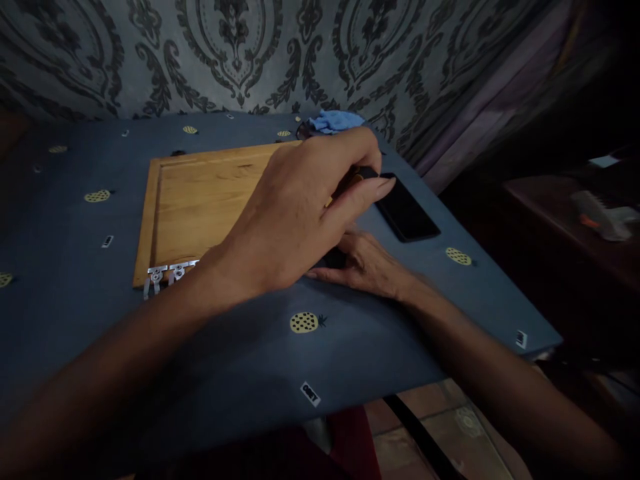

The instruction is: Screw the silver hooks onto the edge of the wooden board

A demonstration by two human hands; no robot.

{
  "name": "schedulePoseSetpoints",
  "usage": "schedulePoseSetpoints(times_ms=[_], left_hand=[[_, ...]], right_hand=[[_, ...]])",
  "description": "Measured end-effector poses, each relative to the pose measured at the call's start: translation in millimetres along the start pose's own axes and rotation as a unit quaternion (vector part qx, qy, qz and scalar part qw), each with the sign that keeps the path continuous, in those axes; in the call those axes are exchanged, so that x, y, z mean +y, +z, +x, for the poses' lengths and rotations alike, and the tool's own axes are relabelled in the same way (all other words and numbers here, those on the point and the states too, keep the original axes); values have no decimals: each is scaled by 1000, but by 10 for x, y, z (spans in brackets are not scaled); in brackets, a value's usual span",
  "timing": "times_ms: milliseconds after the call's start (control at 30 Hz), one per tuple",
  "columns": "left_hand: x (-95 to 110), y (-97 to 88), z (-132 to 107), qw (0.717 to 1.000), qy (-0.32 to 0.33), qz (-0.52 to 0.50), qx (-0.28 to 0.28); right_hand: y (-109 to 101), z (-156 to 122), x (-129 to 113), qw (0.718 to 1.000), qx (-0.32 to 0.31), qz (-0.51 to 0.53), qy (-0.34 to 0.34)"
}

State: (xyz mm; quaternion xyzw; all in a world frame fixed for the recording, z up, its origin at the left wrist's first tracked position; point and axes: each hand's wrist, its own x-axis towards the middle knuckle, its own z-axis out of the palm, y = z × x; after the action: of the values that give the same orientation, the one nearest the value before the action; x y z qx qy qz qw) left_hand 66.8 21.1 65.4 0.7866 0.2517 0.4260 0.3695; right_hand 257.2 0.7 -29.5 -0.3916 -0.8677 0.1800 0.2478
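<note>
My left hand (300, 207) is wrapped around a black tool handle with yellow-orange parts (369, 173), above the right end of a wooden board. Most of that tool is hidden by my fingers. Below and slightly to the right, my right hand (373, 263) is closed against a dark object (335, 258) at the board's near right corner, largely covered by my left hand. The wooden board (210, 207) lies flat, with a raised rim. Small silver metal brackets (170, 275) sit along its near left edge.
A black phone (407, 210) rests on the table to the right of my hands. Behind them is a blue cloth (335, 121). The blue pineapple-print tablecloth (240, 373) reaches a patterned curtain (240, 60). A dark side surface (545, 200) holds a pale object (600, 215).
</note>
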Motion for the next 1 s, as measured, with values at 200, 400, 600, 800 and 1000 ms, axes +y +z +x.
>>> schedulePoseSetpoints(times_ms=[200, 400, 600, 800, 1000], left_hand=[[0, 30, 11, 999, 14, 42, -6], [-48, -103, 111, 992, 63, 78, -77], [-95, -123, 150, 996, 17, -21, -88], [-166, 183, 98, 993, -24, -113, 36], [-294, 435, 312, 977, -44, -173, 120]], right_hand=[[18, 1, 5, 1000, 20, -13, -18], [13, 14, 16, 1000, 4, -12, -9], [25, 18, 43, 1000, 9, -16, -8], [25, 8, 18, 1000, 15, -4, -6], [21, 0, 11, 1000, 14, -5, -8]])
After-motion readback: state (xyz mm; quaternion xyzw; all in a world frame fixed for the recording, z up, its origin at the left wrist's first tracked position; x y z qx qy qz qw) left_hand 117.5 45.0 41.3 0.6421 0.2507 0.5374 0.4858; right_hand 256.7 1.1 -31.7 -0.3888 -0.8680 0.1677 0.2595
